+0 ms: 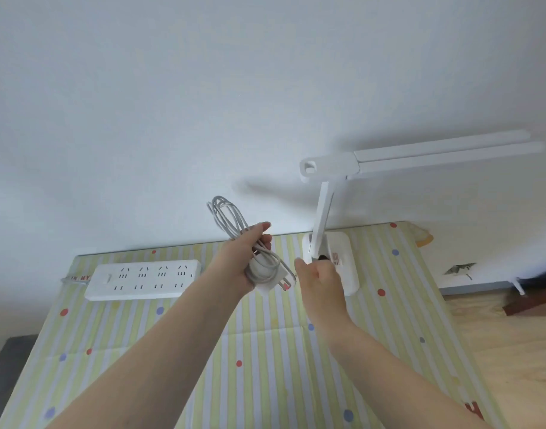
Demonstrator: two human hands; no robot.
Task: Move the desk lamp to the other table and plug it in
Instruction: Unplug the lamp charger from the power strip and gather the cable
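Where the two bare forearms enter from the near edge of the picture, their elbows are cut off, and they reach out over one table [265,366] covered in a cloth of pale green and white stripes with red and blue dots; the table's near edge is also out of frame. The left hand [247,261] is palm up above the middle of the table, its fingers curled round one coiled grey-white cable [228,221], whose loops stick up past the fingertips, and round the white plug adapter [270,278] at its end; two prongs show beneath the adapter, though their shape is blurred. The right hand [319,274] is seen from the back at the foot of the desk lamp [330,258], its fingers hidden on the far side, so their grip cannot be made out; a small dark part shows just above the knuckles. The single white lamp stands near the table's far right corner, its base flat on the cloth, its thin stem tilting up to a long head that runs off to the right as two parallel bars. A small label on the base is too blurred to read. One white power strip [143,280] lies near the far left corner, along the far edge, with four groups of sockets. Behind is a plain white wall [203,88]; to the right a wooden floor [513,351], with a dark object partly cut off at the frame's right edge.
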